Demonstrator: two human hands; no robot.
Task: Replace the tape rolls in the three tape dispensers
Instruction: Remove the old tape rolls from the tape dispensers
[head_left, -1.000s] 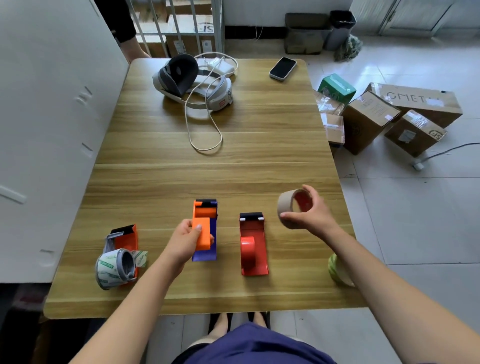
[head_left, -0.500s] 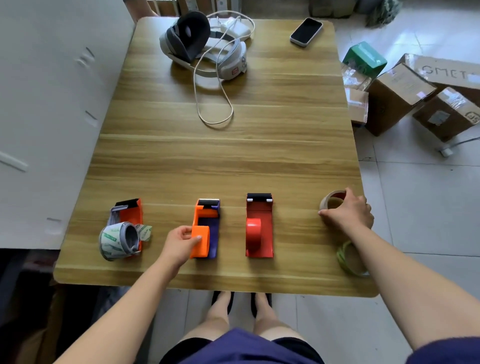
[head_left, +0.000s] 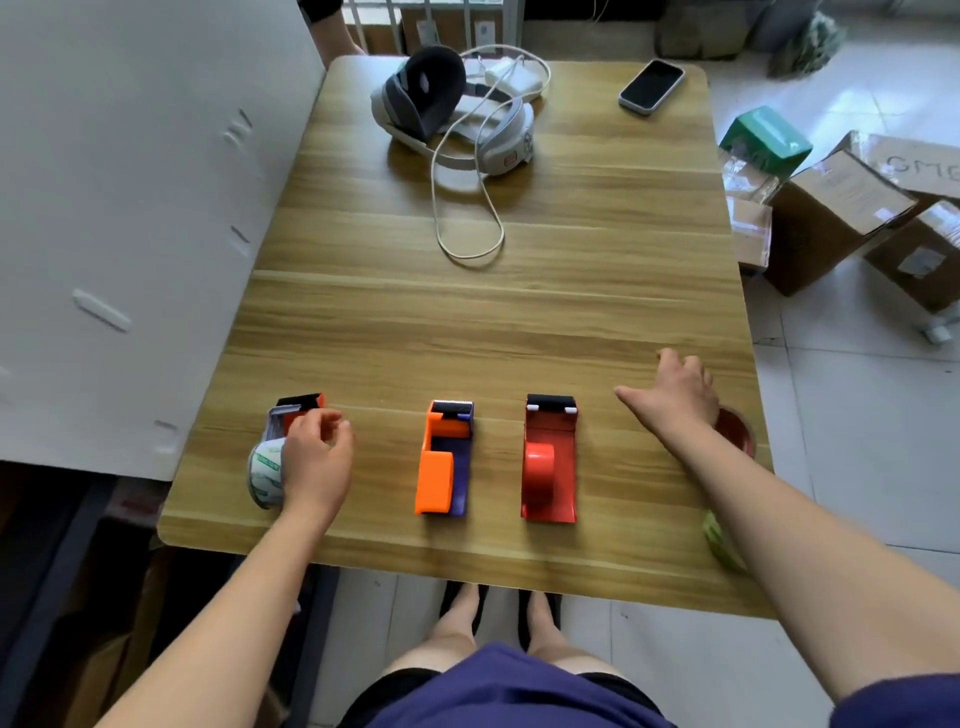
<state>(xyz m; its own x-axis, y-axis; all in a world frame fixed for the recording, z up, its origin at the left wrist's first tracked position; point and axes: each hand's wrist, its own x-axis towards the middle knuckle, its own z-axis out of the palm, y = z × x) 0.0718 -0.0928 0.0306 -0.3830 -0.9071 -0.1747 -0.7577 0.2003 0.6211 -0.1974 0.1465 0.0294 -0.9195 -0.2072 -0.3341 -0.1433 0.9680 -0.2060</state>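
Note:
Three tape dispensers stand in a row near the front edge of the wooden table (head_left: 467, 322). The left orange dispenser (head_left: 301, 402) carries a white-and-green tape roll (head_left: 264, 470); my left hand (head_left: 317, 457) hangs over it with curled fingers, and contact is unclear. The middle orange-and-purple dispenser (head_left: 447, 462) and the red dispenser (head_left: 549, 462) hold no roll. My right hand (head_left: 675, 395) is spread open above the table. A brown roll with a red core (head_left: 735, 434) lies flat by its wrist. My forearm partly hides a greenish roll (head_left: 719, 535).
A headset (head_left: 452, 109) with a looping white cable (head_left: 467, 218) and a phone (head_left: 651, 85) lie at the far end. A white cabinet (head_left: 104, 208) borders the table's left. Cardboard boxes (head_left: 831, 208) and a green box (head_left: 766, 137) sit on the floor at right.
My left hand left the orange-and-purple dispenser and moved left over the left dispenser. My right hand set the brown roll down at the table's right edge and let go.

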